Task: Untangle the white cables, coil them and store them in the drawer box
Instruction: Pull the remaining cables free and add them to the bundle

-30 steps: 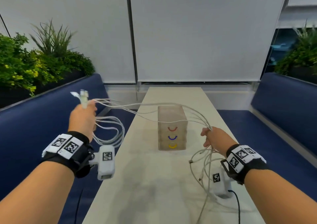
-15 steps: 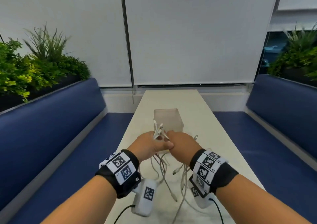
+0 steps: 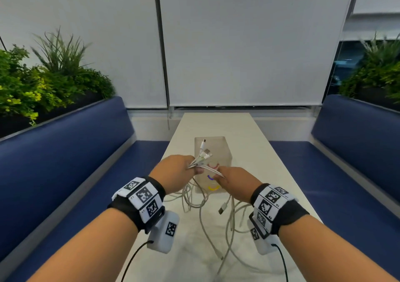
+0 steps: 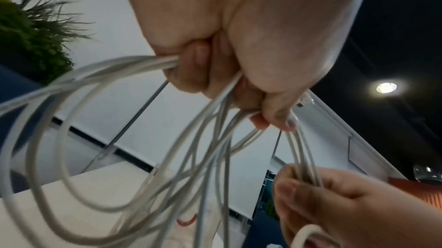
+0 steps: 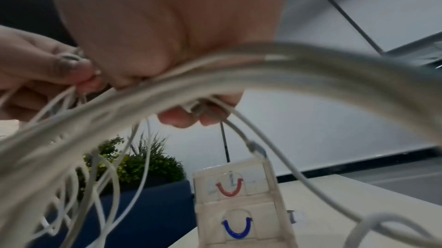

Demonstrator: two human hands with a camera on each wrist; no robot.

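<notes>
Both forearms reach forward side by side, the left hand (image 3: 176, 171) fisted around the white cables (image 3: 200, 159), the right hand (image 3: 234, 179) just beside it pinching the same strands.

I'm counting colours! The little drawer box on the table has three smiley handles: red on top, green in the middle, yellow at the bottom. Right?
Nearly. The drawer box has a red handle on top and a yellow one at the bottom, but the middle handle is blue, not green. The right wrist view shows it best.

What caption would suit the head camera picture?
Both hands, left hand and right hand, grip tangled white cables before a closed drawer box.
</notes>
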